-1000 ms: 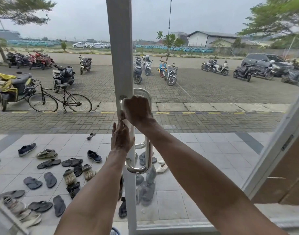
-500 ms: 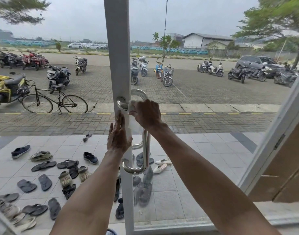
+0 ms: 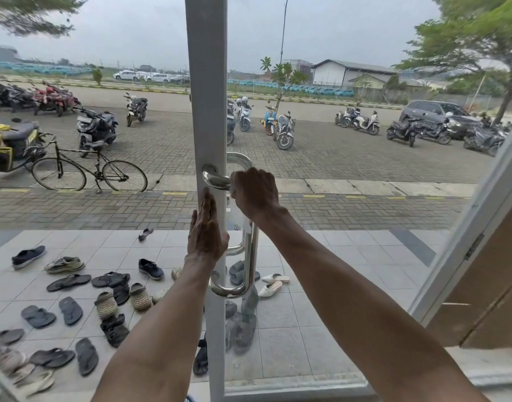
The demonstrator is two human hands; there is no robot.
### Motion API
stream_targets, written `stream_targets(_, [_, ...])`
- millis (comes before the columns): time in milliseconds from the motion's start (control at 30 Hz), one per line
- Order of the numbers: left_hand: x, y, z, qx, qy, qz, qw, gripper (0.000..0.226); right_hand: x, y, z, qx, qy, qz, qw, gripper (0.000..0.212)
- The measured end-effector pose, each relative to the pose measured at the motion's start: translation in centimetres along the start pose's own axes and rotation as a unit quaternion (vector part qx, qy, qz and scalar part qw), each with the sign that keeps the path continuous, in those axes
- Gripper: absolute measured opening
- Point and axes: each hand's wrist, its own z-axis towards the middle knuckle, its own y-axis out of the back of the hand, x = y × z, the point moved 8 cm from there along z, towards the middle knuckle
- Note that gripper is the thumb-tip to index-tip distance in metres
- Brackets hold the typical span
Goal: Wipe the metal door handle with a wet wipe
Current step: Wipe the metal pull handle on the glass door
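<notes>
We see the door handle (image 3: 250, 256) mounted on the door frame (image 3: 207, 82), the right hand (image 3: 256, 192) on its upper bend, the left hand (image 3: 207, 236) flat against the frame, sandals (image 3: 75, 314) on the floor beyond.

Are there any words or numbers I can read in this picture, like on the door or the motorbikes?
None can be read.
Metal door handle and door frame: no words show.
Motorbikes: plates and badges too small and blurred.
Grey car: plate too small to read.
White building: no sign can be made out.
</notes>
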Motion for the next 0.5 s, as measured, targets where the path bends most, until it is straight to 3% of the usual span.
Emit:
stream_targets(167, [-0.6,0.2,-0.2,-0.005,0.009,-0.009,1.000,0.114,1.2,-0.3,0.2,0.014,0.061,-0.031,0.998,0.017])
stream_targets(267, [-0.7,0.4,-0.3,0.000,0.004,-0.002,1.000,0.114,-0.6,-0.5,-0.6,0.001,0.010,0.061,0.998,0.003])
stream_targets(400, [-0.6,0.7,-0.3,0.003,-0.004,0.008,1.000,0.115,-2.6,-0.8,-2.3,-0.041,-0.062,0.140,0.987,0.008])
stream_targets(500, [-0.7,0.8,-0.4,0.003,-0.001,0.003,1.000,0.114,-3.2,-1.0,-2.5,-0.011,-0.086,0.151,0.985,0.008])
